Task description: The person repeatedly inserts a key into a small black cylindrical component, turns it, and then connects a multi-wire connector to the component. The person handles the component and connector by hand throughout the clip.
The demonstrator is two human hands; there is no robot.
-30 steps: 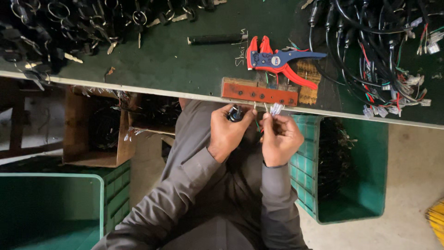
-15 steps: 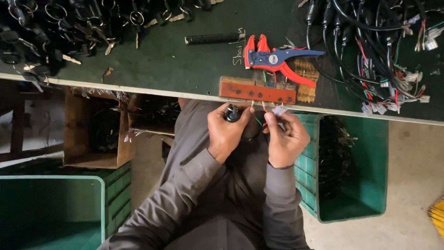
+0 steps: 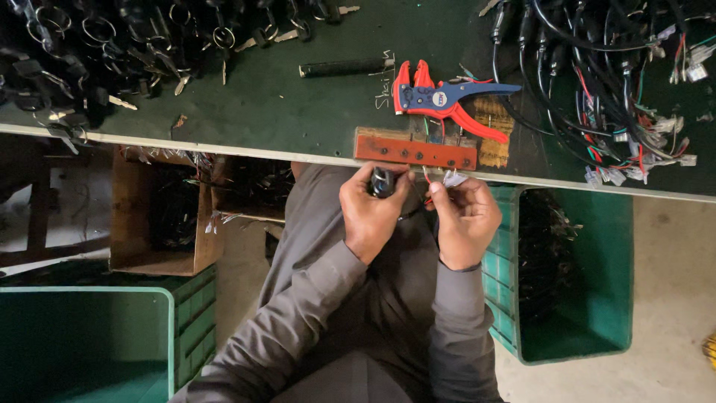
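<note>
You wear a plain grey-brown long-sleeved cloth garment, its sleeves reaching down to both wrists and creased along the forearms. Your left hand (image 3: 371, 216) and right hand (image 3: 466, 222) are bare, without gloves. A thin dark band circles your right wrist at the cuff.

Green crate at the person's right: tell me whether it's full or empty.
Partly filled. The green crate holds a dark heap of black parts against its left side; bare green floor shows on the right.
</note>
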